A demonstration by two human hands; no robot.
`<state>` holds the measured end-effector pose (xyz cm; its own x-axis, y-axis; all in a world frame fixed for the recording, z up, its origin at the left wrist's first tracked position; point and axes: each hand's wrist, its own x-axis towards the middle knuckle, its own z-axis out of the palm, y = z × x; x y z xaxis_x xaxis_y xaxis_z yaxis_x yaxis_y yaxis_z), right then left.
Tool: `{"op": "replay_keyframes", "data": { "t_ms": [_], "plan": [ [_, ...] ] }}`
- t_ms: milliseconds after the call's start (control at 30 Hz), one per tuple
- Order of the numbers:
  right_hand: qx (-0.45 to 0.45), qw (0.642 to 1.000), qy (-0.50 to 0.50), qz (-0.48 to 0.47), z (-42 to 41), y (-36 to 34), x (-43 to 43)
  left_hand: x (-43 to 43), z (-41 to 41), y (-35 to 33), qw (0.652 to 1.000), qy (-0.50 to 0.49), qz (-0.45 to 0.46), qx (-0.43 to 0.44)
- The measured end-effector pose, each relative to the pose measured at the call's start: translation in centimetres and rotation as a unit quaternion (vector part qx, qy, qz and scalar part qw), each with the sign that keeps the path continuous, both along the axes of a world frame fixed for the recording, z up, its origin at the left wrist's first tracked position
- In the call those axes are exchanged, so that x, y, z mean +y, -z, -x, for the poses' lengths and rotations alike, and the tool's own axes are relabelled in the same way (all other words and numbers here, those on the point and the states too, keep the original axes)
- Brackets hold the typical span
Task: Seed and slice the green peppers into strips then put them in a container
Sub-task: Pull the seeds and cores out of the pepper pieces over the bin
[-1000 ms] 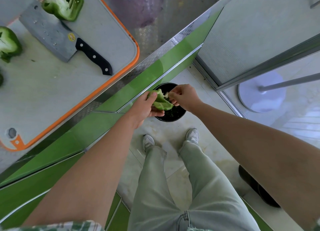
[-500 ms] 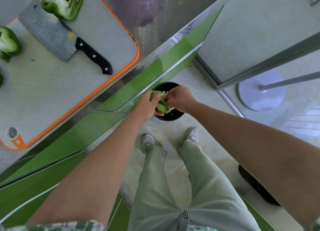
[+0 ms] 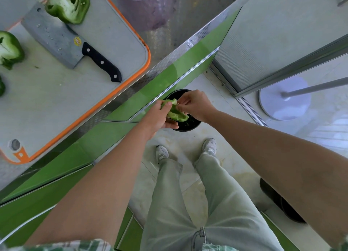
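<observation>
Patterned steel counter (image 3: 169, 15) with green fronts fills ten o'clock, with pale floor tiles (image 3: 188, 143) beneath. Just ahead of my feet, at twelve o'clock, my left hand (image 3: 160, 118) has its grip round a glossy, hollowed pepper half (image 3: 176, 113) above a black bin (image 3: 190, 125) — my right hand (image 3: 195, 104) pinches its rim. The cleaver (image 3: 56, 38) has a yellow label (image 3: 77, 41) — unreadable.

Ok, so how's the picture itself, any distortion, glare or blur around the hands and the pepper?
Head view: wide-angle stretch makes the forearms loom at the bottom; left hand, right hand and pepper piece are sharp at centre; light is soft and even with faint shadows; the floor at far right is washed out.
</observation>
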<state>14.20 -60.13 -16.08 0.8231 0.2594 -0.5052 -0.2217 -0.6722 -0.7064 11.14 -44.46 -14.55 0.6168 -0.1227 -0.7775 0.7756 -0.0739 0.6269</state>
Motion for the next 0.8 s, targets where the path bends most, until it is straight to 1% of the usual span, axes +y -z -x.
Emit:
{"op": "replay_keyframes", "data": {
  "t_ms": [167, 333, 433, 533, 567, 667, 800],
  "plan": [
    [-0.030, 0.999, -0.006, 0.024, 0.4, -0.3, 0.3, 0.0, 0.0, 0.1, 1.000, 0.008, -0.020, -0.004],
    [-0.040, 0.998, -0.008, 0.053, 0.3, -0.8, 0.7, 0.0, -0.1, -0.2, 1.000, 0.004, 0.003, 0.008],
    [-0.036, 0.998, 0.031, 0.047, 0.2, -0.2, 0.5, -0.1, -0.1, -0.3, 1.000, 0.007, 0.023, 0.014],
    [0.000, 0.994, 0.104, 0.021, 0.2, 0.4, -0.2, 0.0, 0.0, -0.3, 0.998, -0.052, 0.035, 0.021],
    [0.013, 0.994, 0.110, 0.024, 0.2, 0.7, -0.6, 0.1, -0.1, -0.3, 0.997, -0.068, 0.030, 0.023],
    [0.037, 0.996, 0.069, 0.037, 0.3, 0.9, -1.5, 0.3, -0.2, -0.1, 0.998, -0.063, 0.000, 0.019],
    [0.021, 0.999, 0.044, -0.024, 0.3, 0.1, -0.9, 0.2, -0.3, -0.2, 0.999, -0.045, -0.001, 0.018]
  ]
}}
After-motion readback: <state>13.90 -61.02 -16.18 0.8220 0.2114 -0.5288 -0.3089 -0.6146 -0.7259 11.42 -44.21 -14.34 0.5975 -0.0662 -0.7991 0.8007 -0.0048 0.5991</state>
